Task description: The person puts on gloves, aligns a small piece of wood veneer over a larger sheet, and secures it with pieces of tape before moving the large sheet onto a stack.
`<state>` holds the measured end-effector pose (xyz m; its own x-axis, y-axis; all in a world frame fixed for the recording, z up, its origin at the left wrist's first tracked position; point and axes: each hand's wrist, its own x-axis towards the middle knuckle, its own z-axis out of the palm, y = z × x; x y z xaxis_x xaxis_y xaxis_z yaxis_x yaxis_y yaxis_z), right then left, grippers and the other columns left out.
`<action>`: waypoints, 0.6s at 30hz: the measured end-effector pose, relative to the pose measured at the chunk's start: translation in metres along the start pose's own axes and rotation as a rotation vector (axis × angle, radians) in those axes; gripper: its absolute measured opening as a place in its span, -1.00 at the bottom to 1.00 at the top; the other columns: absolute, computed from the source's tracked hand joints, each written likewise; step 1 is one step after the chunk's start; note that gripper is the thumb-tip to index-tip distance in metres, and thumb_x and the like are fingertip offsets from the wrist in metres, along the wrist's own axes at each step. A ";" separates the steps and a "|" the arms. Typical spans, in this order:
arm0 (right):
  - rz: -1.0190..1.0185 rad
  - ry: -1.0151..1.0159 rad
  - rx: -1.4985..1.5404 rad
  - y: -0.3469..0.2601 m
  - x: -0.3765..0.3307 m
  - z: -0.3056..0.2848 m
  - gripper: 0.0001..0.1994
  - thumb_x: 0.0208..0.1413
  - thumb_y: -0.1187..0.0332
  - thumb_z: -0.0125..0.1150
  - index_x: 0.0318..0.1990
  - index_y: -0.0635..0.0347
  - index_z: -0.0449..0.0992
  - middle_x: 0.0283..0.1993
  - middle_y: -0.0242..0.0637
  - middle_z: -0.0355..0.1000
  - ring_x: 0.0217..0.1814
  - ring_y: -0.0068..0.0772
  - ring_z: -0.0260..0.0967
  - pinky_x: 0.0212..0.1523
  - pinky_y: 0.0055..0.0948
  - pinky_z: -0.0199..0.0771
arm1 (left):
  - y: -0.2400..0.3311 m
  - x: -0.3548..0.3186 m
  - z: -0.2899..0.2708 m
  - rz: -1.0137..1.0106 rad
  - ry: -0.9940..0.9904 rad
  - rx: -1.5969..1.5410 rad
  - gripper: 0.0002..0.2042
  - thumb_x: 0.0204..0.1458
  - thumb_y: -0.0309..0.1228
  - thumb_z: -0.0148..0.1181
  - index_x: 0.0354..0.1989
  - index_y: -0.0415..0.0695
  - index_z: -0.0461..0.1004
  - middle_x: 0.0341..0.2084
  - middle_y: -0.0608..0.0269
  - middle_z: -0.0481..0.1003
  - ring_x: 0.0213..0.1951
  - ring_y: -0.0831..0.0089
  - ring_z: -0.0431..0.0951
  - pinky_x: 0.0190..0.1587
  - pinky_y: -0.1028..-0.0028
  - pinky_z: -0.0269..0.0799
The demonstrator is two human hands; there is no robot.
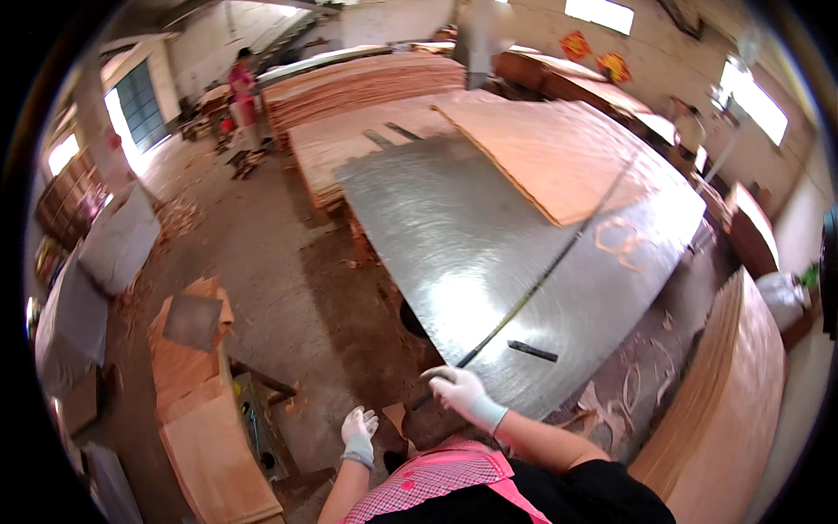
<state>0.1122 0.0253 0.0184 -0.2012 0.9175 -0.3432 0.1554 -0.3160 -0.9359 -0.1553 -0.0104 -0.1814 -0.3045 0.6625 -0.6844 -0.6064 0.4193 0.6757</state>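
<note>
My right hand (460, 393), in a white glove, is closed around the near end of a long thin pole (546, 272). The pole is dark with a greenish-yellow stretch, and reaches diagonally over the shiny metal-topped table (410, 210) toward the far right. Beside it on the metal lies a short black object (532, 351), perhaps a cutter. My left hand (358, 433), gloved too, hangs left of the table's near corner. Its fingers are loosely bent and apart, with nothing in them. A large sheet of wood veneer (546, 157) covers the far part of the metal top.
Tall veneer stacks stand behind the table (367, 92) and at the near right (720, 402). A lower bench with veneer pieces (209, 437) is at my left. Veneer scraps (602, 410) litter the floor. One person (243, 96) stands far left, another (690, 131) far right.
</note>
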 end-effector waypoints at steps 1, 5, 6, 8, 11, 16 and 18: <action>-0.083 0.128 -0.243 0.016 0.003 -0.030 -0.62 0.17 0.25 0.12 0.09 0.25 0.50 -0.28 -0.25 0.49 -0.36 -0.44 0.41 -0.30 -0.45 0.44 | -0.007 -0.007 -0.005 0.059 -0.034 0.125 -0.61 0.29 -0.23 0.00 0.12 -0.30 0.38 -0.28 0.01 0.58 -0.38 0.26 0.61 -0.37 0.42 0.53; -0.165 0.617 -1.063 0.109 0.014 -0.160 -0.51 0.10 0.25 0.13 0.18 0.28 0.41 0.14 0.02 0.41 0.14 0.00 0.39 0.12 -0.13 0.40 | -0.011 -0.042 0.026 0.221 -0.115 0.458 -0.69 0.28 -0.39 0.02 0.11 -0.32 0.39 -0.43 0.18 0.54 -0.52 0.46 0.56 -0.50 0.51 0.46; -0.128 0.681 -1.148 0.116 0.011 -0.178 -0.51 0.09 0.26 0.14 0.18 0.27 0.40 0.16 0.01 0.39 0.17 0.02 0.36 0.14 -0.12 0.38 | -0.010 -0.054 0.043 0.242 -0.107 0.504 -0.69 0.27 -0.41 0.02 0.11 -0.32 0.40 -0.46 0.22 0.53 -0.55 0.50 0.55 -0.53 0.53 0.44; -0.061 0.598 -1.166 0.123 0.013 -0.201 -0.69 0.04 0.29 0.16 -0.08 0.23 0.48 -0.09 -0.09 0.48 -0.05 0.02 0.42 -0.01 -0.06 0.41 | -0.023 -0.043 0.056 0.448 -0.134 0.661 -0.60 0.21 -0.37 0.14 0.16 -0.33 0.36 -0.32 0.15 0.53 -0.33 0.46 0.58 -0.33 0.49 0.50; -0.122 0.616 -1.262 0.141 0.011 -0.217 -0.83 0.03 0.30 0.17 -0.24 0.13 0.51 -0.21 -0.16 0.46 -0.14 -0.03 0.45 -0.09 -0.10 0.42 | -0.020 -0.061 0.110 0.951 -0.243 1.213 -0.44 0.12 -0.29 0.22 0.24 -0.34 0.28 0.13 -0.13 0.39 0.15 0.10 0.42 0.21 0.25 0.34; 0.121 0.559 -1.103 0.137 0.018 -0.225 -0.80 0.05 0.20 0.23 -0.22 0.06 0.53 -0.20 -0.16 0.48 -0.13 -0.05 0.48 -0.09 -0.12 0.44 | -0.026 -0.051 0.157 0.976 -0.365 1.541 -0.46 0.06 -0.16 0.21 0.16 -0.23 0.40 -0.04 -0.17 0.50 0.03 -0.02 0.50 0.10 0.16 0.40; 0.035 0.547 -1.022 0.139 0.004 -0.232 -0.78 0.06 0.20 0.23 -0.22 0.11 0.53 -0.22 -0.11 0.47 -0.10 0.02 0.46 -0.06 -0.11 0.44 | -0.022 -0.063 0.176 0.748 -0.392 1.704 -0.50 0.04 -0.15 0.23 0.11 -0.18 0.46 -0.17 -0.14 0.57 -0.07 -0.02 0.56 0.00 0.12 0.45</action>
<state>0.3573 0.0406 -0.0948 0.2252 0.9728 -0.0542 0.9116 -0.2300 -0.3408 0.0063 0.0476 -0.1046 0.1840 0.9537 -0.2378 0.8941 -0.0618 0.4436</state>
